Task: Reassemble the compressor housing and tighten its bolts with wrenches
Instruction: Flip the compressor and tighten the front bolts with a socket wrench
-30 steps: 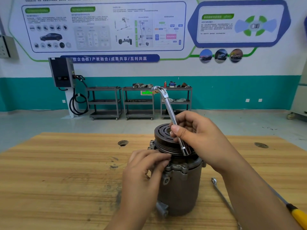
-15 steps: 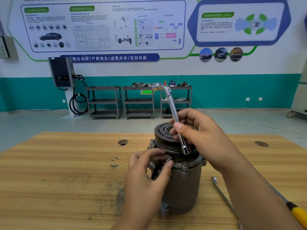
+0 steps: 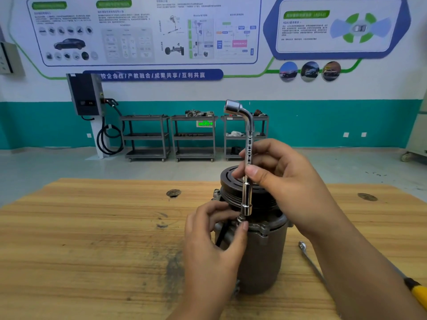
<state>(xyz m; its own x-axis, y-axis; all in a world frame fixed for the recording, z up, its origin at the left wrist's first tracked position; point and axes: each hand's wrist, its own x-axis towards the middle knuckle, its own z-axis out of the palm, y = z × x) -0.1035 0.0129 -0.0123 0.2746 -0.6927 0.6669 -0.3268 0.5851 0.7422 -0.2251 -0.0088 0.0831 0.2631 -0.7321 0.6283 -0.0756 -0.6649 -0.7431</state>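
Bench [image 3: 92,250]: right hand [image 3: 288,181] holds wrench [image 3: 248,158] above bolt [image 3: 241,218].

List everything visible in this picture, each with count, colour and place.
compressor: 1, grey, black pulley, upright mid-table
front bolt: 1, silver, on its flange
rear bolt: 1, silver, flange's far left
socket wrench: 1, chrome, upright just above front bolt
flat wrench: 1, silver, table, right of compressor
yellow-handled tool: 1, table's right edge
table: 1, wooden brown
carts: 3, grey, far wall
charger: 1, black, wall, left
left hand: 1, pinches front bolt
right hand: 1, grips socket wrench
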